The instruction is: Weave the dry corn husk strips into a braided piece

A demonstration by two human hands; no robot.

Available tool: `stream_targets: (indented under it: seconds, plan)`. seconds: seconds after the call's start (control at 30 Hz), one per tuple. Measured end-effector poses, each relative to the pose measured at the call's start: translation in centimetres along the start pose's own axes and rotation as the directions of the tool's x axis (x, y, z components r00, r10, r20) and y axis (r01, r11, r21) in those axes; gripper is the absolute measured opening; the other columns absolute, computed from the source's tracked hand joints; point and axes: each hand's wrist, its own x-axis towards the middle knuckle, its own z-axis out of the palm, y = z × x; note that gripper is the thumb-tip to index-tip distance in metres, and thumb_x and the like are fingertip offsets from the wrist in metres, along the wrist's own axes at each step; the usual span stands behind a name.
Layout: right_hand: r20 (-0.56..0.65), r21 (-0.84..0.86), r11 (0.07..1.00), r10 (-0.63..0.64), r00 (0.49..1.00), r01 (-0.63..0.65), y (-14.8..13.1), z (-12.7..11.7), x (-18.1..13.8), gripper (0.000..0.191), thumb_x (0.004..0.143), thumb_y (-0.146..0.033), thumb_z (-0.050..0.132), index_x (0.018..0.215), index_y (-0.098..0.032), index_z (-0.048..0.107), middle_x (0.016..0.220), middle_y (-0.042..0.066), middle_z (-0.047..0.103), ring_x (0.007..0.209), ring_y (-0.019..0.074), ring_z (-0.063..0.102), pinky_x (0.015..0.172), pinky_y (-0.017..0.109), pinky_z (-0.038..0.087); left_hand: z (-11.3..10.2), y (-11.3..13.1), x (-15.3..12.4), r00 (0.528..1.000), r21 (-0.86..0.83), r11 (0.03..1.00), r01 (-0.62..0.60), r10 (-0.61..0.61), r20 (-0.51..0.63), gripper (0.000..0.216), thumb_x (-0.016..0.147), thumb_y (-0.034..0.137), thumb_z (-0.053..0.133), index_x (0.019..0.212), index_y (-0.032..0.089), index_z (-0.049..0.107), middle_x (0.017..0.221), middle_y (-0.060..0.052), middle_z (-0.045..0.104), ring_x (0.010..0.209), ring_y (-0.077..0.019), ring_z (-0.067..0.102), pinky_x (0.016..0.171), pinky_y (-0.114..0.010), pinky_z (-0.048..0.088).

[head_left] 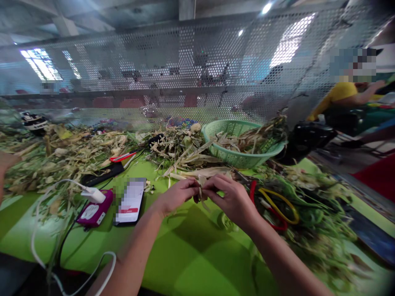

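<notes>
Dry husk strip [202,188] pinched between both hands, just above the green table [191,250].
Left hand [177,196] and right hand [232,200] meet fingertip to fingertip, each nipping the strip. Green basket [240,158] of husks behind. Phone [131,201] and pink power bank [94,211] lie to the left.

One basket [243,158] at one o'clock; one phone [132,201], one power bank [92,212], one plug [93,194] at nine o'clock; one husk [202,186] held
</notes>
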Motion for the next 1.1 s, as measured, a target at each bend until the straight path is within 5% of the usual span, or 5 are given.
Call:
stream_targets:
  seconds: [0.57,1.1]
  plan:
    - [0.033,0.290,0.945,0.150,0.988,-0.153,-0.1,0.9,-0.2,0.012,0.078,-0.010,0.056,0.080,-0.021,0.061,0.071,-0.001,0.066,0.067,0.0137,0.060,0.066,0.025,0.046,0.1,-0.8,0.2,0.997,0.060,0.997,0.040,-0.036,-0.072,0.009,0.072,0.023,0.053,0.076,0.015,0.058,0.073,0.002,0.050,0.068,-0.0108,0.041,0.065,-0.025,0.031]
    - [-0.144,0.018,0.990,0.143,0.979,-0.141,-0.4,1.5,-0.6,0.006,0.080,-0.017,0.056,0.083,-0.023,0.057,0.077,0.002,0.065,0.070,0.0171,0.059,0.066,0.027,0.044,0.3,-0.3,0.0,0.999,0.140,0.990,-0.035,0.037,-0.010,0.021,0.077,0.029,0.060,0.094,0.016,0.063,0.093,-0.004,0.063,0.087,-0.0165,0.054,0.081,-0.028,0.041]
